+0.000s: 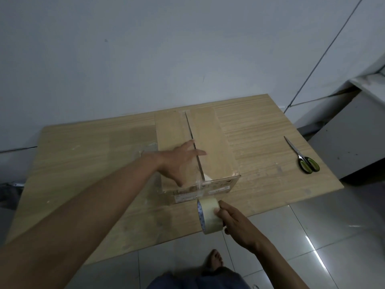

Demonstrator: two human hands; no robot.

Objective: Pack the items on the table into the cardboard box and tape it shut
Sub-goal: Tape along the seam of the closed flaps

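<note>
While the left hand (183,161) lay flat on top of the cardboard box (210,138), fingers straight and spread, holding nothing, the right hand (235,222) gripped the tape roll (209,217) just in front of the box's near face.

Box: stood on the wooden table (93,163), both top flaps folded down. The centre seam (190,132) was not fully closed; a narrow dark gap ran along it from the far edge to the near edge. The left palm pressed on the left flap near the box's near end, with the fingertips reaching across the seam onto the right flap. Something pale showed in the gap at the near end; could not tell what it was.

Tape: roll held on edge, the right thumb and fingers curled round its outer rim. A clear strip (199,187) ran from the roll up the near face of the box to the top edge, in line with the seam. White labels (218,189) sat on that near face, print unreadable.

Scissors (303,158): lay to the right of the box, well apart from it, blades together and pointing away, green-and-black handles toward the near side.

Below the box in the view: a bare foot (214,260) on the tiled floor (312,236).
</note>
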